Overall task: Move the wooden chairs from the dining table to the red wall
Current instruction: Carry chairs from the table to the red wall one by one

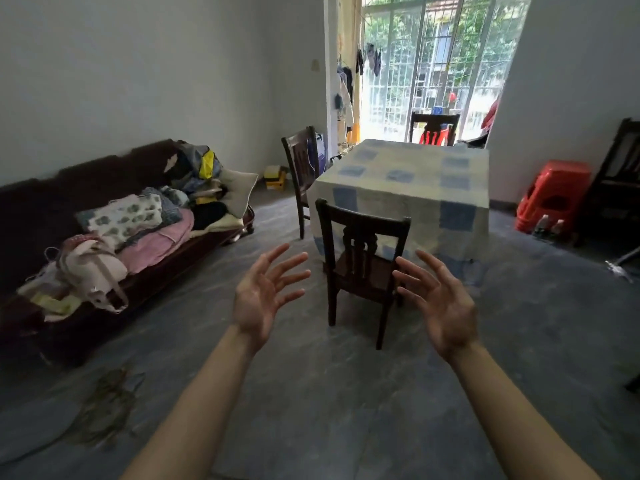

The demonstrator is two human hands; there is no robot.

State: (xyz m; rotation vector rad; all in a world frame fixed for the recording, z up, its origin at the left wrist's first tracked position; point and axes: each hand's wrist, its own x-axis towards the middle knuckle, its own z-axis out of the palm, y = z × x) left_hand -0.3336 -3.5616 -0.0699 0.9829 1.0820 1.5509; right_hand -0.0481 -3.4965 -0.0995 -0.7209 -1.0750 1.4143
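both hands, left hand (258,299) and right hand (441,303), spread empty before the nearest chair (362,268) at the bench (401,188); best gripped by its top rail.

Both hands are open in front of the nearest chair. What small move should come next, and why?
Probably reach forward and take the top rail of the nearest chair with both hands. The left hand and right hand are open, empty and not yet touching it, and its back faces the person at the table.
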